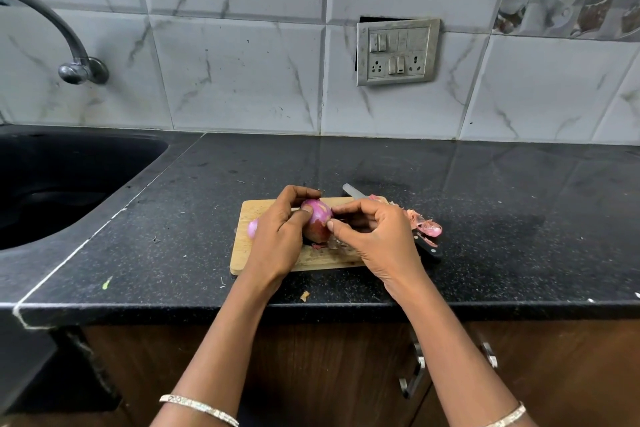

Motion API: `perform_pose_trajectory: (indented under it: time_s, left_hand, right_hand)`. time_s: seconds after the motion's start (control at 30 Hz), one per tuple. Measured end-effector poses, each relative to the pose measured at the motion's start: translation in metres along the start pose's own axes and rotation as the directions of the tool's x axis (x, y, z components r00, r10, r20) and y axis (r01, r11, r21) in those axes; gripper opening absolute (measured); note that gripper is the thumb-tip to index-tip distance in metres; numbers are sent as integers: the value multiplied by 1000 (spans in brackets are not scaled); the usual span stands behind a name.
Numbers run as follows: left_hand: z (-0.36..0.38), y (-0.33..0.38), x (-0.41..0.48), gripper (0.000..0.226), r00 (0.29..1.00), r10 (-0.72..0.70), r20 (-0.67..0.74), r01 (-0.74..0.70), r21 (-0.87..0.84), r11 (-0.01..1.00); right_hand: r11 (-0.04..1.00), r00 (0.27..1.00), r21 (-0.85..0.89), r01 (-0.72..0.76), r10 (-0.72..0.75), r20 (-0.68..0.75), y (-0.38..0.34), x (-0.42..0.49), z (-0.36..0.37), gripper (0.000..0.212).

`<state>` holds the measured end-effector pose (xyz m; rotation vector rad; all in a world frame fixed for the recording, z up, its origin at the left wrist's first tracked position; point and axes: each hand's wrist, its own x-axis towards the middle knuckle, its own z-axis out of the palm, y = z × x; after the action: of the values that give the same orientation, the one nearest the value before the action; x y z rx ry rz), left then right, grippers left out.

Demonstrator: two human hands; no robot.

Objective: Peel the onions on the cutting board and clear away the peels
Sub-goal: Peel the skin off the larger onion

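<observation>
Two onions show on the cutting board, which lies on the dark table. One, the held onion, sits just above the board's middle; the second onion peeks out at nine o'clock, mostly hidden behind the left grip.

The left grip is closed round the held onion, fingers curled over its top and thumb pressed on its near face. The right grip is nearly closed too, thumb and forefinger pinching at the skin on the onion's lower right side. The top of that onion is glossy pink and bare, while the lower half is dull brown-red, so the dry skin there looks unremoved.

That outer skin is papery, light and brittle. It will likely tear in strips rather than lift whole, so take it at a loose torn edge near the root. The bare flesh is smooth and probably slippery, so the holding grip should bear on the part that has skin.

Loose peels lie off the board at three o'clock — beside the knife, which runs from one o'clock down to four. A few scraps rest on the board under the onion. My guess is that the clearing has not begun.
</observation>
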<state>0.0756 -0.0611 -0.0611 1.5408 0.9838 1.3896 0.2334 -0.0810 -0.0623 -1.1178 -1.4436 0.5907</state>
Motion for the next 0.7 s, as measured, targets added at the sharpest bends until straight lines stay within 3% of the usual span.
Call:
perform_pose_trajectory:
  time_s: [0.17, 0.57, 0.7]
  left_hand:
    - [-1, 0, -1, 21, 1000, -24, 15, 25, -23, 999]
    - [-2, 3, -2, 21, 999, -24, 24, 25, -36, 999]
    - [-3, 3, -3, 20, 999, -34, 27, 36, -77, 996]
  right_hand:
    - [1000, 997, -9, 28, -27, 76, -1, -2, 0, 30]
    - [996, 1000, -80, 29, -28, 5, -1, -3, -1, 22]
    - [996, 995, -93, 17, -7, 101, -2, -3, 1, 35]
